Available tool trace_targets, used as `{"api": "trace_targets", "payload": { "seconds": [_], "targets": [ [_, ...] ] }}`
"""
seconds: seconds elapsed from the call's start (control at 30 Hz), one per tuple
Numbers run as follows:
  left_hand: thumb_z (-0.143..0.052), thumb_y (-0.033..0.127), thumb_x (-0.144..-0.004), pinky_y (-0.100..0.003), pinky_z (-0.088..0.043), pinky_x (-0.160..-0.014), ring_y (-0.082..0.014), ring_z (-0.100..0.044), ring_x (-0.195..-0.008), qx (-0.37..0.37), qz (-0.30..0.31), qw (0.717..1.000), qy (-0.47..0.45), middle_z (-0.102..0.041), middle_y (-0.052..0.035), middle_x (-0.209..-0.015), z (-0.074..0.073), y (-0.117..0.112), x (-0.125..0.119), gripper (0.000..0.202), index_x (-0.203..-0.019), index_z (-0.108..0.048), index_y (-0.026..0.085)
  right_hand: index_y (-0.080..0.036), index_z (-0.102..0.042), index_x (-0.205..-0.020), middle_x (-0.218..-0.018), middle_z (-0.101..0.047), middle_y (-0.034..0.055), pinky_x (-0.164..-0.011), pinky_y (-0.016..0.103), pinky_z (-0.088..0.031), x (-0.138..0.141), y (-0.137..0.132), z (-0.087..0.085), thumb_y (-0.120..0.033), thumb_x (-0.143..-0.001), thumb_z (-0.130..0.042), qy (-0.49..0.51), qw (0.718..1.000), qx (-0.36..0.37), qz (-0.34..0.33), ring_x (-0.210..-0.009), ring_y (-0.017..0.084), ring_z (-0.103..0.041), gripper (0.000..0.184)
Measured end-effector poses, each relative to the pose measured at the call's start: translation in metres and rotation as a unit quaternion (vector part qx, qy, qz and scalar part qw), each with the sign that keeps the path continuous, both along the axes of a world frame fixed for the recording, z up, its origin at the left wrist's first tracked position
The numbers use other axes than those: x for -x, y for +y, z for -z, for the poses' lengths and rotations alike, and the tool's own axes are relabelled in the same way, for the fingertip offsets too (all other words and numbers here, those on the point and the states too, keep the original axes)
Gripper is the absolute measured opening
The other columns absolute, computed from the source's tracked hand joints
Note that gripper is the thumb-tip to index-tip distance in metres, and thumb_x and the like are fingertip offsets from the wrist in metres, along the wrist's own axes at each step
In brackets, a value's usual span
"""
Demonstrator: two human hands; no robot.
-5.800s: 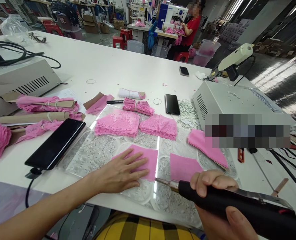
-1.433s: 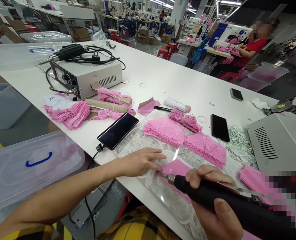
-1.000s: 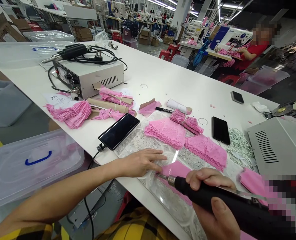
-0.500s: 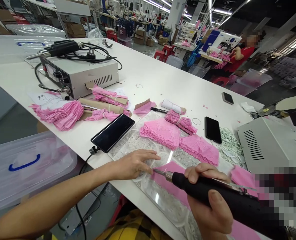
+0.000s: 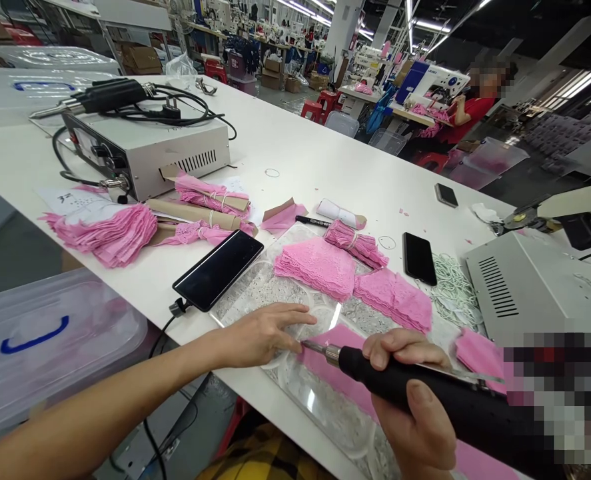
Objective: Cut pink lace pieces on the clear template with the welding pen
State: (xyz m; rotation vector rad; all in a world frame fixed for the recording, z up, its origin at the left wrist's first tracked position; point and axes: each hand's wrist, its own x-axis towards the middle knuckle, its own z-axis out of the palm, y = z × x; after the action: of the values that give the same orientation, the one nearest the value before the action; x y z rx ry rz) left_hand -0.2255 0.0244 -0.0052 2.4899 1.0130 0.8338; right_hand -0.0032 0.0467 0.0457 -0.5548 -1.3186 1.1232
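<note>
My right hand [image 5: 415,400] wraps around a black handheld tool [image 5: 425,387] with a narrow metal tip that points left. The tip touches or sits just over the left corner of a flat pink fabric piece [image 5: 345,367], which lies on a clear plate [image 5: 320,413] with a speckled look. My left hand [image 5: 268,333] rests on the plate with its fingers stretched and apart; one fingertip is right beside the tool's tip. Beyond the hands lie a stack of pink lace-edged pieces [image 5: 315,263] and a second pink stack [image 5: 395,297].
A phone with a cable [image 5: 220,267] lies left of the plate. Behind it are pink bundles [image 5: 110,230] and a grey control box [image 5: 175,147] bearing a similar tool. Another phone [image 5: 419,259], pale elastic bands [image 5: 452,287] and a second grey box [image 5: 520,280] are at right.
The camera view has shifted slightly, moving the scene a little left. Both hands, the tool and the fabric keep nearly the same places relative to each other.
</note>
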Motion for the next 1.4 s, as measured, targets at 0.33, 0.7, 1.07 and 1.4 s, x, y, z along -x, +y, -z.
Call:
{"api": "trace_targets", "payload": {
  "seconds": [0.33,0.7,1.07,1.4],
  "targets": [
    [-0.042,-0.003,-0.081,-0.039,-0.047,-0.104,-0.0233,-0.048,-0.131,0.022,0.000,0.998,-0.059,-0.061,-0.0075,-0.131,-0.012,-0.001,0.002,0.043,-0.106,-0.069,0.021,-0.019,-0.065,-0.083,-0.087,-0.055,0.0029,-0.059,0.035,-0.047,-0.034,0.027,-0.009,-0.026,-0.074,-0.053,0.048,0.992,-0.019,0.113,-0.060,0.012,-0.053,0.017],
    [-0.049,0.022,-0.096,-0.051,-0.037,-0.110,-0.0285,-0.045,-0.134,0.000,0.016,0.998,0.063,-0.056,-0.0093,-0.137,-0.010,0.013,-0.034,0.032,-0.125,-0.061,0.021,-0.020,-0.066,-0.085,-0.086,-0.056,0.0012,-0.059,0.032,-0.047,-0.039,0.043,0.004,-0.026,-0.076,-0.055,0.104,0.985,-0.012,0.140,-0.060,0.010,-0.055,0.015],
    [-0.049,0.024,-0.097,-0.049,-0.033,-0.113,-0.0284,-0.039,-0.137,-0.019,0.026,0.994,0.102,-0.054,-0.0059,-0.140,-0.007,0.014,-0.031,0.032,-0.128,-0.058,0.023,-0.022,-0.065,-0.087,-0.088,-0.056,0.0009,-0.062,0.032,-0.048,-0.033,0.046,0.010,-0.025,-0.078,-0.055,0.086,0.989,-0.015,0.120,-0.062,0.011,-0.056,0.013],
    [-0.048,0.024,-0.097,-0.048,-0.033,-0.114,-0.0272,-0.039,-0.137,-0.032,0.025,0.992,0.119,-0.056,-0.0033,-0.138,-0.009,0.013,-0.031,0.033,-0.129,-0.058,0.024,-0.021,-0.065,-0.084,-0.088,-0.056,0.0011,-0.062,0.032,-0.049,-0.032,0.046,0.011,-0.025,-0.078,-0.058,0.087,0.989,-0.006,0.117,-0.062,0.010,-0.056,0.011]
  ]
}}
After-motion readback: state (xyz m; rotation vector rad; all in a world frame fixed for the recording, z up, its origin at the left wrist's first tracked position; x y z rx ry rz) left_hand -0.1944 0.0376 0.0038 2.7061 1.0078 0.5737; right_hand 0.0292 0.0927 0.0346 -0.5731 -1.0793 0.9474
